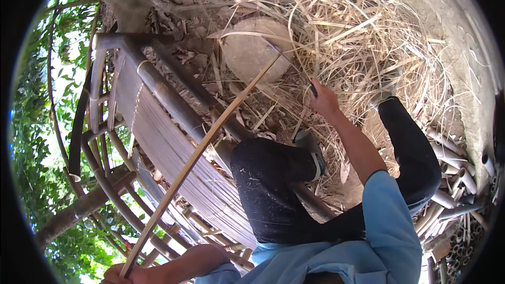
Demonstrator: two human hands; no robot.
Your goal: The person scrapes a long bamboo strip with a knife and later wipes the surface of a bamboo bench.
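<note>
My left hand point(122, 274) grips the near end of a long thin bamboo strip point(200, 155) at the bottom left. The strip runs up and to the right toward a flat round stone point(251, 52). My right hand point(322, 100) is closed on the dark handle of a knife point(294, 68), whose blade meets the strip's far end over the stone. My knee in dark trousers point(268, 173) sits between the two hands.
A bamboo bench frame point(158, 126) with slatted seat lies to the left. A heap of pale bamboo shavings point(368, 37) covers the ground at the upper right. Cut bamboo tubes point(452, 173) are stacked at the right. Green foliage fills the far left.
</note>
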